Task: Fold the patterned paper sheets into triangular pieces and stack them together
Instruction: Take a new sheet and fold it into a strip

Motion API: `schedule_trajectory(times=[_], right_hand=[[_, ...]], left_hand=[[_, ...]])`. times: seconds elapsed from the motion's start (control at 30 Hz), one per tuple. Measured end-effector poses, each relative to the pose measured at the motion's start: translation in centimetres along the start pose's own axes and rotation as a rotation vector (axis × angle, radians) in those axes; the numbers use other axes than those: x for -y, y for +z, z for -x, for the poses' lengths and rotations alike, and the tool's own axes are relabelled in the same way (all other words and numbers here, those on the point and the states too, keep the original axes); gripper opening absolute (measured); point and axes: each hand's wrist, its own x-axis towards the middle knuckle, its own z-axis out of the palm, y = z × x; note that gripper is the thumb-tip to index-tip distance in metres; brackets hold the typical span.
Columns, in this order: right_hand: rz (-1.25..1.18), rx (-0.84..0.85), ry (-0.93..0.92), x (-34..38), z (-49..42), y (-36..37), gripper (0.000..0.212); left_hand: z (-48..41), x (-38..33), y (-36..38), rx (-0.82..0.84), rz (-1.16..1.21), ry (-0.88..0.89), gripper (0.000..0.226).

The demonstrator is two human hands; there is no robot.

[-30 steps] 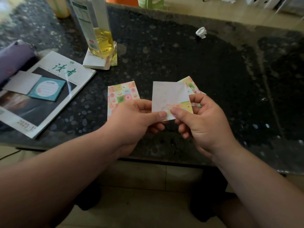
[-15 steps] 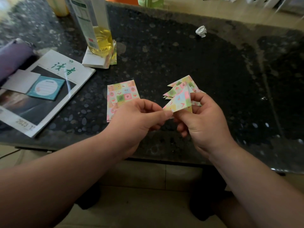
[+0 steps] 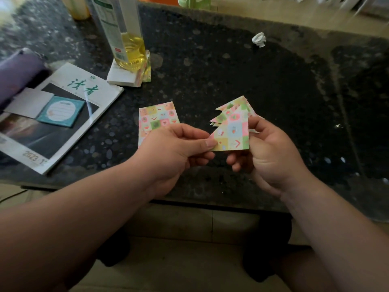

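Note:
A folded triangular piece [image 3: 232, 133] of pastel checked paper is held above the dark stone table [image 3: 210, 70]. My left hand [image 3: 174, 152] pinches its lower left corner between thumb and forefinger. My right hand [image 3: 271, 154] grips its right edge. Just behind it, a stack of folded triangles [image 3: 229, 109] lies on the table, partly hidden by the held piece. A flat patterned sheet [image 3: 156, 119] lies to the left, its lower part covered by my left hand.
A magazine [image 3: 63, 114] with a teal notepad [image 3: 61, 111] and a white card lies at the left. A bottle of yellow liquid [image 3: 126, 39] stands on a paper pad [image 3: 124, 75] at the back. A crumpled white scrap [image 3: 259, 39] lies far right. A purple case [image 3: 16, 74] lies at the left edge.
The sheet, held white side up a second ago, has been folded in half into a patterned triangle. Both hands still hold it, and it now faces me more squarely.

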Motion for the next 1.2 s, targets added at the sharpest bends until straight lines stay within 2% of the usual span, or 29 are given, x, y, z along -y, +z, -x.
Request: schedule_trajectory(times=[0.1, 0.17, 0.27, 0.33, 0.4, 0.47, 0.6, 0.8, 0.9, 1.03, 1.2], right_hand=[[-0.024, 0.012, 0.035, 0.1, 0.1, 0.0, 0.017], [-0.124, 0.009, 0.114, 0.2, 0.1, 0.1, 0.017], [-0.281, 0.067, 0.221, 0.5, 0.0, 0.1, 0.032], [-0.217, 0.101, 0.214, 0.4, -0.1, 0.0, 0.035], [-0.072, 0.094, 0.189, 0.1, -0.1, 0.0, 0.019], [0.023, 0.061, 0.206, -0.2, -0.1, 0.1, 0.014], [0.063, 0.039, 0.258, 0.1, -0.1, -0.1, 0.009], [0.051, 0.056, 0.235, 0.9, -0.1, -0.6, 0.013], [0.047, 0.092, 0.228, 1.5, 0.0, -1.0, 0.022], [0.066, 0.133, 0.215, 1.8, 0.2, -1.2, 0.018], [0.104, 0.116, 0.177, 1.6, 0.2, -1.2, 0.027]], left_hand=[[-0.4, 0.2, -0.3, -0.054, -0.051, 0.0, 0.02], [-0.7, 0.4, -0.5, -0.101, -0.076, 0.002, 0.014], [-1.1, 0.5, -0.8, -0.161, -0.112, 0.015, 0.012], [-1.1, 0.5, -0.7, -0.173, -0.136, 0.029, 0.012], [-1.0, 0.5, -0.5, -0.179, -0.164, 0.033, 0.013], [-0.8, 0.6, -0.4, -0.178, -0.173, 0.031, 0.014], [-1.0, 0.6, -0.5, -0.174, -0.129, 0.007, 0.014], [-0.8, -0.4, -1.0, -0.056, -0.005, -0.112, 0.015], [-0.4, -1.3, -1.5, 0.03, -0.101, -0.155, 0.028], [-0.2, -1.7, -1.7, 0.125, -0.241, -0.196, 0.046], [-0.1, -1.6, -1.4, 0.242, -0.325, -0.25, 0.035]])
